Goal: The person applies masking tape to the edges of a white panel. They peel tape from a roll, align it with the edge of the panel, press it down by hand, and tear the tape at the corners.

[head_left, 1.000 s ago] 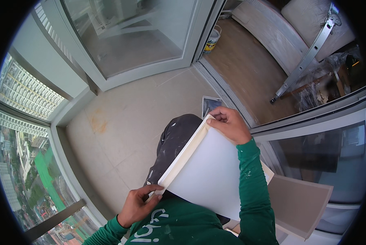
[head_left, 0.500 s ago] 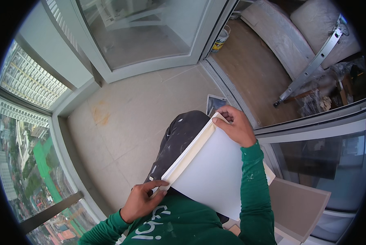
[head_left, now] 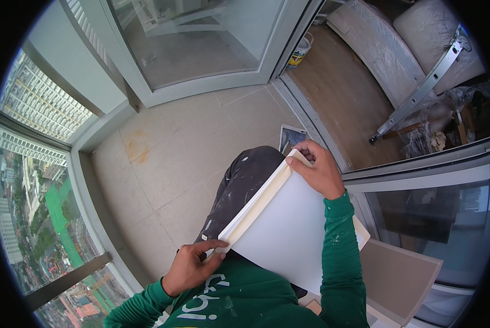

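A flat white panel point(head_left: 288, 229) lies across my lap, tilted, with a cream-coloured strip point(head_left: 260, 209) along its far-left edge. The strip looks like masking tape, though I cannot be sure of that. My left hand point(head_left: 193, 268) pinches the near end of this edge between thumb and fingers. At the far end, my right hand point(head_left: 317, 168) grips the corner, thumb on top and fingers curled over the edge. Beneath the panel is my dark, paint-spotted trouser leg point(head_left: 245, 177). My right forearm hides part of the panel's right side.
A beige-grey board point(head_left: 400, 279) leans at the lower right by a glass door. Beyond my knee a dark, flat item point(head_left: 292, 136) lies on the tiles beside the sliding track. A paint bucket point(head_left: 299, 52), a ladder point(head_left: 420, 90) and plastic-wrapped furniture point(head_left: 373, 46) stand indoors. Windows line the left.
The view has shifted very slightly. Both hands keep their hold at the same two ends of the panel's edge.
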Demonstrator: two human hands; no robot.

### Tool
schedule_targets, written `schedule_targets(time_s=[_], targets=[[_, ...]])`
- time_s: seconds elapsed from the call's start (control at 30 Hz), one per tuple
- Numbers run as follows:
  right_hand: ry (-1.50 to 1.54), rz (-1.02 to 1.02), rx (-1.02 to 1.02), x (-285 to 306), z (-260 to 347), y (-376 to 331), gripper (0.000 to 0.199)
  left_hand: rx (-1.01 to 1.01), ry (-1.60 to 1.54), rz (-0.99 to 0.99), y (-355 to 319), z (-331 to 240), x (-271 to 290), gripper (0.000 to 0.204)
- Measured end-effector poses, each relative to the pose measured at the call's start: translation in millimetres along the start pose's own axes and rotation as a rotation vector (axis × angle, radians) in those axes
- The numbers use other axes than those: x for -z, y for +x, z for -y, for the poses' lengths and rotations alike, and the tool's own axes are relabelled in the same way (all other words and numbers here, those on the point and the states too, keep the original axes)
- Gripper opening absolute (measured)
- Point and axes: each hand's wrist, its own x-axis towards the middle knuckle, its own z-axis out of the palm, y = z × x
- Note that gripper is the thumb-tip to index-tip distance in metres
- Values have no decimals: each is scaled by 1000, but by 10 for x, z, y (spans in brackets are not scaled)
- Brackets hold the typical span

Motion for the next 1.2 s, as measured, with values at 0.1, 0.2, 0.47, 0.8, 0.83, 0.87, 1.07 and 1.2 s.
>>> schedule_targets(time_s=[0.1,0.2,0.47,0.8,0.83,0.87,1.07,1.2], targets=[[-12,-6,1,-10,39,-27,42,-86,-37,-45,18,147,-46,30],[-62,-25,35,-28,40,-55,45,-44,-36,-18,23,114,-28,30],[-180,-100,160,-107,-23,-120,56,-76,-37,-36,18,141,-33,29],[-359,-161,234,-235,11,-312,78,-49,-33,-18,23,157,-20,29],[-330,-142,215,-220,-19,-284,77,-8,-35,6,15,99,4,29],[-300,-123,198,-195,-38,-254,76,11,-38,16,12,82,9,29],[21,-81,41,-34,-145,11,44,19,-36,27,7,15,22,29],[30,-92,88,1,-114,48,37,23,-33,30,3,-6,20,29]])
